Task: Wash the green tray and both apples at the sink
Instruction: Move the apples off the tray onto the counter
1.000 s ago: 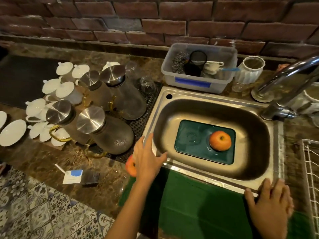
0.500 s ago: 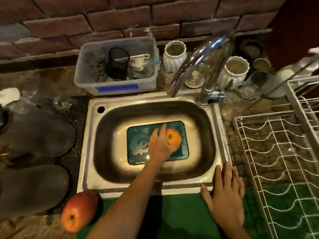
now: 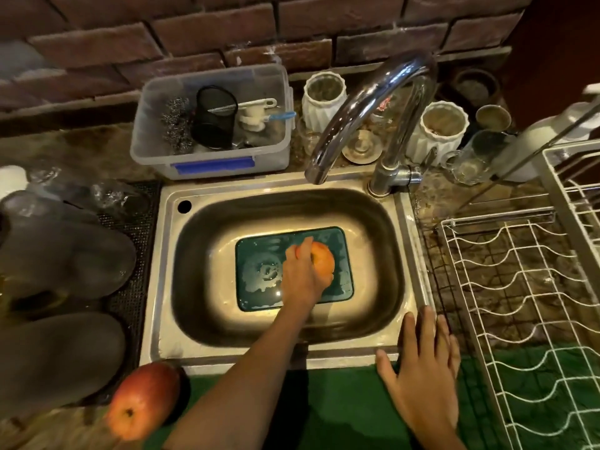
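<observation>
Reaching down into the stainless steel sink basin (image 3: 201,287), the left hand (image 3: 302,277) is curling its fingers around the round orange-red apple (image 3: 323,259), so its grip is holding that fruit. This apple is sitting on the right part of the dark green rectangular tray (image 3: 259,271), which is lying flat on the sink floor with a film of water glistening over it. The right hand (image 3: 422,371) is resting palm down on the front right corner of the sink rim, fingers straight and spread, its grip wide and holding nothing; its heel is lying over the green cloth (image 3: 341,410) that is covering the bench edge in front of the sink.

A second, red and yellow apple (image 3: 143,401) is lying on the bench just off the sink's front left corner, stem end facing up toward the camera, well apart from the tray. The curved chrome tap (image 3: 367,102) is arching over the back right of the basin, its spout hanging above the rear rim. Behind the sink a clear plastic tub with a blue label (image 3: 211,160) is holding steel scourers, a black mesh cup and brushes. Two white ribbed ceramic pots (image 3: 321,102) are standing either side of the tap. A white wire dish rack (image 3: 519,303) is occupying the bench to the right.
</observation>
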### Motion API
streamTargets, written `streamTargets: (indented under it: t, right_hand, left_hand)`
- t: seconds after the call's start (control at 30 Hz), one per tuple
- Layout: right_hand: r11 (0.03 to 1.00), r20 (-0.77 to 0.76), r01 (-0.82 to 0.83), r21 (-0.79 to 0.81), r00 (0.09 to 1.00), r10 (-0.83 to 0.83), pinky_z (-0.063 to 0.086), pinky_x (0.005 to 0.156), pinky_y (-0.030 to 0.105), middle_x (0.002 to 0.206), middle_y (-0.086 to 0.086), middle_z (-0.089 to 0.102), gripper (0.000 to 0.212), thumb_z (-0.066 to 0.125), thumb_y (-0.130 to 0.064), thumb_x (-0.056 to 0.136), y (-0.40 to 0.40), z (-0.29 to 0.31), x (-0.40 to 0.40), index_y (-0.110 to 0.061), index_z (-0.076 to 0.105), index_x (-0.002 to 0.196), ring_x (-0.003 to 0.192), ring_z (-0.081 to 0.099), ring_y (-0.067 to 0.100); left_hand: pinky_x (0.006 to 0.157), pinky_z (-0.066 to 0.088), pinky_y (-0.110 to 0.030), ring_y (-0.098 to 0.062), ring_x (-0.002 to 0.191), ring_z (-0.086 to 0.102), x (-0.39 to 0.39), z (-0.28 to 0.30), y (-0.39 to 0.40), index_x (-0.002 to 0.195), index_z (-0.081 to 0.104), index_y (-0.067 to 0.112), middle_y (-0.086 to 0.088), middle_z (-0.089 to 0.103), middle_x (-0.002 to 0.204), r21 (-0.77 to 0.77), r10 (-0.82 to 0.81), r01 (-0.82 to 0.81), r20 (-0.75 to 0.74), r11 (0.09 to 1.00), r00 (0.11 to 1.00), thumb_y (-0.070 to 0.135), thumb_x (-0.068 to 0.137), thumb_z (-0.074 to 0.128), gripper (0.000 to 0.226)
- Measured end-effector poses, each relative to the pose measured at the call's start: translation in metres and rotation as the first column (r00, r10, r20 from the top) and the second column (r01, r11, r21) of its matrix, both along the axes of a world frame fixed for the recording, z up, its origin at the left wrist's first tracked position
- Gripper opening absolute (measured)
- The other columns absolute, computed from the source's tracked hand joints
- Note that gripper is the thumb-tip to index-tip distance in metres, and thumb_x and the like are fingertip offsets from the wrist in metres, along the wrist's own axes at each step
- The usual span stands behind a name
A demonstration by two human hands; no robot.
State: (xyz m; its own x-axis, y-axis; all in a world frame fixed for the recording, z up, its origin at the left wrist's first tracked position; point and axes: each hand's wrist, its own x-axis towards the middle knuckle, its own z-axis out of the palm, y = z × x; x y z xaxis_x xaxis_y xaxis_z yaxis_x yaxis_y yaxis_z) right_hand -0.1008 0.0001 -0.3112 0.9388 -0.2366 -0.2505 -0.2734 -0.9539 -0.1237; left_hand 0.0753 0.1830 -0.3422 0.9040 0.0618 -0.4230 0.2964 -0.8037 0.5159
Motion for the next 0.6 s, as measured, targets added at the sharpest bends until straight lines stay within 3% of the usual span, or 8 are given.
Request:
streamTargets:
  t: [0.1, 0.27, 0.33, 0.43, 0.53, 0.6]
  right_hand:
    - [1.000, -0.010, -0.002, 0.012, 1.000, 0.002, 0.021, 0.115, 0.059, 0.161, 0.023, 0.029, 0.093, 0.010, -0.071, 0.092, 0.001, 0.002, 0.001, -0.004, 0.047, 0.146, 0.146, 0.028, 0.044]
    - [0.999, -0.043, 0.037, -0.018, 0.998, -0.038, 0.014, 0.121, 0.055, 0.167, 0.015, 0.014, 0.077, 0.042, -0.062, 0.091, 0.004, 0.000, 0.001, -0.015, 0.038, 0.153, 0.152, 0.010, 0.034]
    - [0.998, -0.101, 0.038, -0.042, 0.994, -0.042, 0.011, 0.123, 0.053, 0.168, 0.011, 0.007, 0.080, 0.040, -0.065, 0.091, 0.005, 0.001, 0.004, -0.019, 0.032, 0.155, 0.153, 0.005, 0.032]
    - [0.998, -0.023, 0.045, -0.052, 0.999, -0.046, 0.015, 0.119, 0.053, 0.164, 0.020, 0.019, 0.075, 0.035, -0.059, 0.092, 0.011, 0.005, 0.004, -0.010, 0.043, 0.148, 0.148, 0.018, 0.041]
    - [1.000, 0.133, 0.026, -0.017, 0.991, -0.023, 0.026, 0.111, 0.061, 0.150, 0.036, 0.036, 0.068, 0.050, -0.043, 0.088, 0.015, 0.006, -0.005, 0.009, 0.055, 0.132, 0.135, 0.033, 0.052]
    - [1.000, 0.135, 0.013, -0.003, 0.991, -0.012, 0.032, 0.106, 0.067, 0.144, 0.039, 0.038, 0.064, 0.048, -0.038, 0.087, 0.021, 0.013, -0.008, 0.014, 0.057, 0.124, 0.129, 0.038, 0.056]
  left_hand:
    - [0.101, 0.048, -0.045, -0.031, 0.132, 0.044, -0.019, 0.029, 0.014, 0.151, 0.030, 0.031, -0.005, 0.033, 0.152, -0.046, 0.045, -0.041, 0.099, 0.998, 0.994, 0.039, 0.072, 0.087, 0.098]
    - [0.101, 0.048, -0.040, -0.025, 0.129, 0.047, -0.076, 0.094, 0.057, 0.151, 0.034, 0.031, -0.001, 0.036, 0.147, -0.108, 0.215, -0.197, 0.195, 0.974, 0.957, 0.037, 0.070, 0.087, 0.096]
    - [0.101, 0.047, -0.039, -0.025, 0.127, 0.049, -0.110, 0.117, 0.079, 0.151, 0.035, 0.029, -0.002, 0.038, 0.144, -0.143, 0.267, -0.239, 0.227, 0.960, 0.937, 0.031, 0.071, 0.085, 0.094]
    - [0.102, 0.045, -0.036, -0.023, 0.128, 0.050, -0.174, 0.137, 0.110, 0.151, 0.037, 0.027, -0.001, 0.042, 0.140, -0.159, 0.330, -0.299, 0.240, 0.941, 0.913, 0.027, 0.070, 0.084, 0.093]
    - [0.104, 0.044, -0.039, -0.021, 0.134, 0.045, -0.237, 0.139, 0.141, 0.149, 0.038, 0.033, 0.003, 0.040, 0.148, -0.118, 0.422, -0.405, 0.210, 0.907, 0.882, 0.028, 0.067, 0.087, 0.097]
    - [0.101, 0.046, -0.038, -0.021, 0.132, 0.046, -0.272, 0.136, 0.161, 0.147, 0.038, 0.039, 0.006, 0.040, 0.146, -0.084, 0.501, -0.494, 0.197, 0.865, 0.843, 0.030, 0.065, 0.088, 0.096]
